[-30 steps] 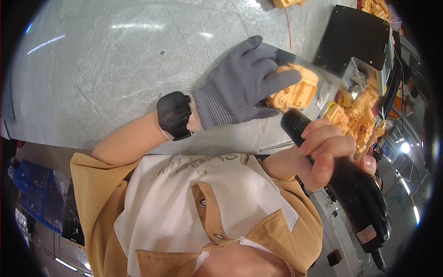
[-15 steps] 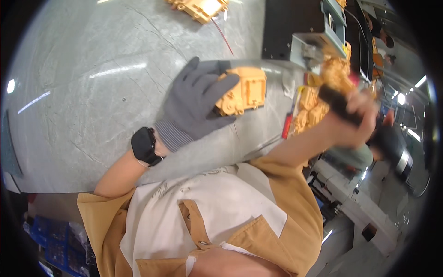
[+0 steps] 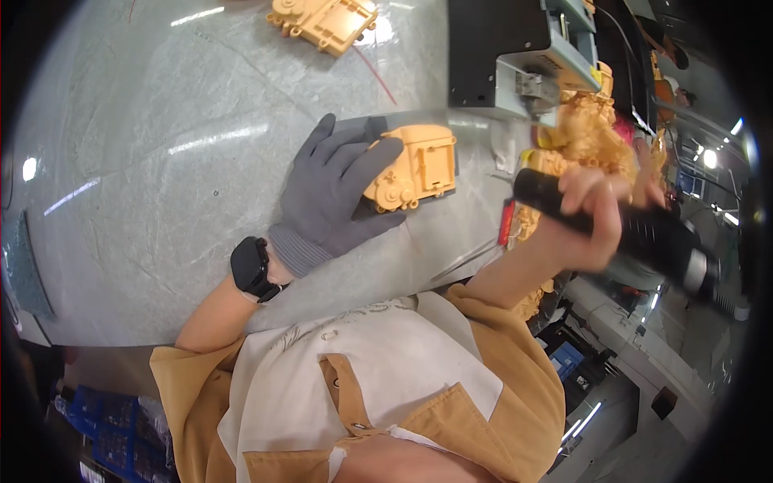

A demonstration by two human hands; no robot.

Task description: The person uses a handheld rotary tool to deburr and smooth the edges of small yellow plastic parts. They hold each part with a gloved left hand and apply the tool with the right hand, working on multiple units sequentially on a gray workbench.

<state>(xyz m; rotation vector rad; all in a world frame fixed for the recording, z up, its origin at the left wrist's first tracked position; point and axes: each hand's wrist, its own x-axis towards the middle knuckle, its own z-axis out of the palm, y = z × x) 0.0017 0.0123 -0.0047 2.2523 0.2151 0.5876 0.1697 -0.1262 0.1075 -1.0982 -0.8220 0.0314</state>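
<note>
Grey-gloved left hand (image 3: 338, 193) lies flat, fingers spread, pressing the boxy orange moulded-plastic housing (image 3: 415, 167) onto the grey worktable (image 3: 161, 161). Bare right hand (image 3: 584, 217) is wrapped tight round a black cylindrical power screwdriver (image 3: 636, 233). The housing looks light, rigid and slick; best pinned by its flat sides.

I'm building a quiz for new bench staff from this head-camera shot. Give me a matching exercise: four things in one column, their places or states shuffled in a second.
Things
1. left hand
2. right hand
3. orange housing
4. second orange housing

Places or states
A. lies alone at the table's far edge
B. bare, gripping a black power tool
C. grey-gloved, pressing down
D. under the gloved fingers

Pairs: 1-C, 2-B, 3-D, 4-A
</note>
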